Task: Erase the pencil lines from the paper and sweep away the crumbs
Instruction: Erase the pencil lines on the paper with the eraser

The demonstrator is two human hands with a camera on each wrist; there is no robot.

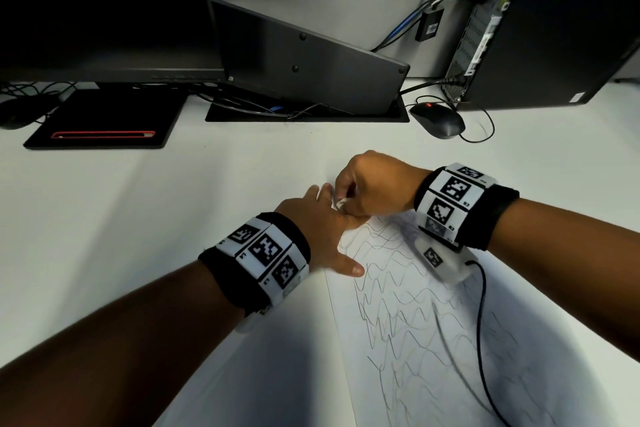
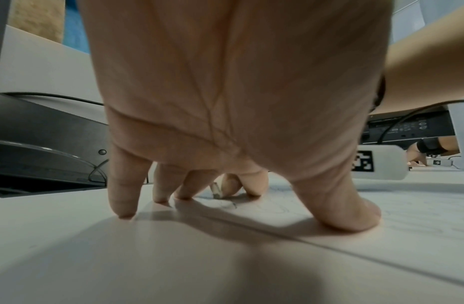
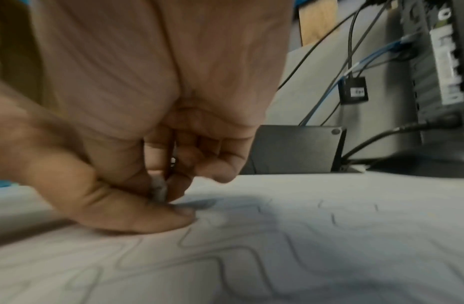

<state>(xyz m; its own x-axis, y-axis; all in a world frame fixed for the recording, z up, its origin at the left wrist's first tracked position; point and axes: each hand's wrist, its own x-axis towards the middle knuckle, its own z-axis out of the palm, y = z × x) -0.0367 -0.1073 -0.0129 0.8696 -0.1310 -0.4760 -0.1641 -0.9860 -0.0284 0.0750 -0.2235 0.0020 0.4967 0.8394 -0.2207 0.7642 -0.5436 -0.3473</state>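
While most of the wavy pencil lines [image 1: 398, 291] remain on the paper [image 1: 433, 340], this entry records the work at its far corner only. Item one: paper, white, lying flat on the desk [image 1: 138, 218], pencil lines covering nearly all of it from the far corner toward the person. Item two: eraser [image 1: 341, 202], small, white, worn, pinched between thumb and curled fingers of the right hand [image 1: 374, 184], its tip down at the paper's far left corner, seemingly touching. Item three: left hand [image 1: 322, 229], fingers straight and spread, holding nothing, fingertips [image 2: 123, 209] and thumb pressed along the paper's left edge just beside the eraser. Item four: crumbs, none discernible; too small to tell. Beyond the paper's far edge: a mouse [image 1: 438, 120], a monitor base [image 1: 104, 118], a computer tower [image 1: 540, 21]. Judged risks: a stroke running toward the unpinned corner could buckle or crease the sheet; hard pressure may tear it; the right wrist's cable [image 1: 481, 322], trailing over the paper, could smear graphite; a small eraser may slip from the pinch.
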